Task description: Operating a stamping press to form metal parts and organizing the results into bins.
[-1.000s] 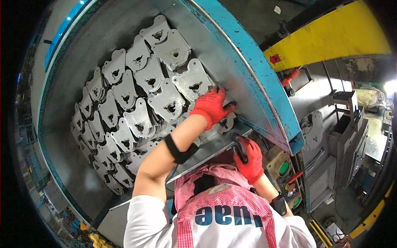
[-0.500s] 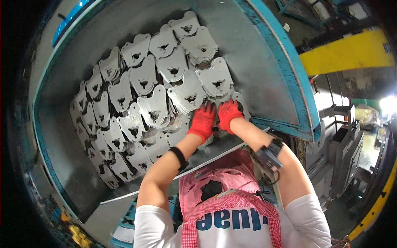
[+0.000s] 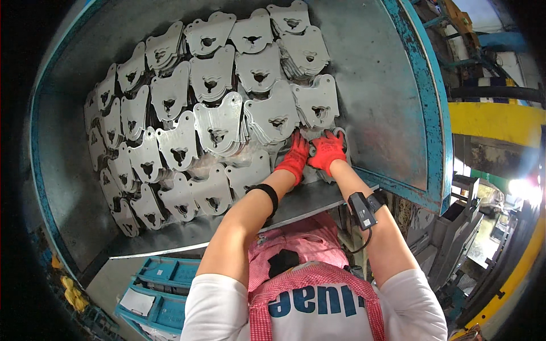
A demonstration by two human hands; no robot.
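Observation:
Both my hands wear red gloves with dark fingertips and are at a stack of flat grey metal plates (image 3: 310, 174) in the near right corner of the bin. My left hand (image 3: 294, 154) is at the stack's left side, its fingers closed along the plates. Beside it, my right hand (image 3: 328, 152) curls its fingers over the plates' far right edge. The gloves hide much of this stack. Just beyond my hands, another stack of plates (image 3: 318, 96) lies with its notched holes showing. A further stack (image 3: 273, 113) lies to the left of it.
A large metal bin with blue edges (image 3: 424, 102) surrounds rows of overlapping plate stacks (image 3: 170, 94). Its low front edge (image 3: 187, 248) runs before my body. Blue crates (image 3: 165, 273) stand outside at lower left. A yellow beam (image 3: 495, 122) and machinery are at right.
The view has shifted, so the bin's contents sit higher and farther left in it. My hands stay at the same near right stack, and their fingers are now more bent round the plates.

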